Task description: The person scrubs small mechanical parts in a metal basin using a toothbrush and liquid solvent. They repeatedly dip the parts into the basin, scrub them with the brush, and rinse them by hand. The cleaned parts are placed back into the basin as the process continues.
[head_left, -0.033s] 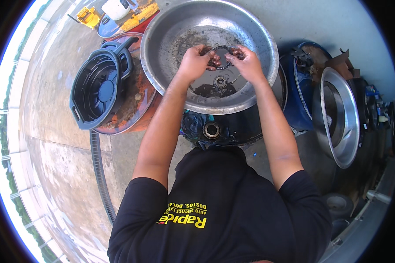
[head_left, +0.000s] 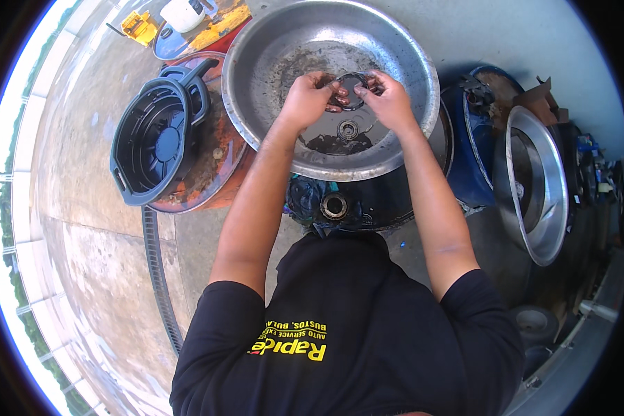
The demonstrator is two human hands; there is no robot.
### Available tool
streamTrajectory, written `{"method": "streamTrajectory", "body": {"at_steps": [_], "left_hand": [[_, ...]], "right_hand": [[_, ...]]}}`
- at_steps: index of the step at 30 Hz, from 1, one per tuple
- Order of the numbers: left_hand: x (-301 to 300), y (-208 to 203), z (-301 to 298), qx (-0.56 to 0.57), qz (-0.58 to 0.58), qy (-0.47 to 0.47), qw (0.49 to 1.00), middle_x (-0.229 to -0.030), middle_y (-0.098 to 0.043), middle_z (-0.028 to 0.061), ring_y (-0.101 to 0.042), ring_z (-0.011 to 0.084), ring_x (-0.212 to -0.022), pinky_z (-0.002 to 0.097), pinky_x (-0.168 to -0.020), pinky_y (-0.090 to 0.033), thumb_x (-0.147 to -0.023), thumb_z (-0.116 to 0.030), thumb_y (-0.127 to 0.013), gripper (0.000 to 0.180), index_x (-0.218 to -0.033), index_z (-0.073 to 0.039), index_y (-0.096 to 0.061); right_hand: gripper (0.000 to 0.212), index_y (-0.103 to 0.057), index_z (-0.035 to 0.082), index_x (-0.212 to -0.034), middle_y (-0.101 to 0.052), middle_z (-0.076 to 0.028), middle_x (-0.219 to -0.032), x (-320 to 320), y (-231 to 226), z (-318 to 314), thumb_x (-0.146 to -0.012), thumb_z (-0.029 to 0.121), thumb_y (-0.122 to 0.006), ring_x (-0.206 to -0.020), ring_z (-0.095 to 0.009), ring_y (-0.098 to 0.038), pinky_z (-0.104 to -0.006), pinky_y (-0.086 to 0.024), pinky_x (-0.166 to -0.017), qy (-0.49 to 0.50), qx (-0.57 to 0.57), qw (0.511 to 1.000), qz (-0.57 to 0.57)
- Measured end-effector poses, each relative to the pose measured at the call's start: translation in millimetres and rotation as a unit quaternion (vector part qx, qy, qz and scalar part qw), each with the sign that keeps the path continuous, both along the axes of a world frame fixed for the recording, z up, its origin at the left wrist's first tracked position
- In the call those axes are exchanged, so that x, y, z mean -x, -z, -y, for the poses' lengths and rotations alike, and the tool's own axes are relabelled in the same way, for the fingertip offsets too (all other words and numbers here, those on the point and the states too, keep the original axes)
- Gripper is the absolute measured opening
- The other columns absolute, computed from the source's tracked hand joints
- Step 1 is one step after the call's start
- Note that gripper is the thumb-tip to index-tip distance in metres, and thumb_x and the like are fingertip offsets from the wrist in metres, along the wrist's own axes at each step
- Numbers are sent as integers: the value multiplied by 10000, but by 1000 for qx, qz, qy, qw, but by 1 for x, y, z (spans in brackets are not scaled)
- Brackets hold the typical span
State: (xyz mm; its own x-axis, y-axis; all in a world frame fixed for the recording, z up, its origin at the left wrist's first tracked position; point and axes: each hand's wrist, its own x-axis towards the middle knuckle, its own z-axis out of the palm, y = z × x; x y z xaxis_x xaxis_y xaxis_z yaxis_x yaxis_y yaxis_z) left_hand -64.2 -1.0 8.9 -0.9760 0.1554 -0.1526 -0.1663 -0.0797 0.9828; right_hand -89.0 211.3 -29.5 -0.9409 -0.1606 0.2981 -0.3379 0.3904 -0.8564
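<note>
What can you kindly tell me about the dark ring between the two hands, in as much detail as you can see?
The dark ring is a thin, round, nearly black band, open in the middle, with grey metal showing through. It has a slight sheen; whether it is rubber or metal cannot be told. No break shows, though fingers cover parts of it. The left hand and right hand hold it at opposite sides, over the inside of the large metal basin.

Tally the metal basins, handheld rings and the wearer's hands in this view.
Metal basins: 2 (wide basin, tilted basin)
Handheld rings: 1 (dark ring)
Hands: 2 (left hand, right hand)
Total: 5
</note>
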Motion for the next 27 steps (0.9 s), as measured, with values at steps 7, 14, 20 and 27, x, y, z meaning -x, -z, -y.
{"method": "streamTrajectory", "body": {"at_steps": [7,14,20,27], "left_hand": [[-5,-12,-1,21,-28,23,999,-986,-768,156,-771,213,-886,319,-722,-652,-1032,-17,-646,164,-1098,122,-702],[-17,-16,-9,10,-48,-34,998,-976,-770,144,-759,189,-864,308,-717,-653,-1016,-12,-672,158,-1099,118,-709],[-24,-13,-12,11,-62,-28,998,-974,-769,139,-760,181,-864,304,-714,-655,-1024,-41,-686,163,-1091,106,-714],[-31,-12,-7,16,-34,-42,998,-1032,-761,142,-779,217,-888,322,-698,-641,-1054,-112,-665,206,-1155,67,-680]], "right_hand": [[286,-781,127,-1215,-773,-177,-1101,3,-25,2,-935,186,-775,-960,-383,-744,-429,-620,-803,8,-209,935,-285],[225,-761,-11,-1174,-802,-119,-1003,-8,-22,4,-1006,136,-732,-938,-190,-772,-354,-611,-780,4,133,983,126],[230,-734,-70,-1139,-802,-114,-1025,-10,-32,7,-1025,129,-725,-940,-121,-740,-302,-587,-816,-31,89,995,42],[203,-744,-8,-1182,-800,-82,-1035,-19,-25,-1,-1017,111,-738,-898,-143,-739,-311,-586,-802,-21,240,947,210]]}}
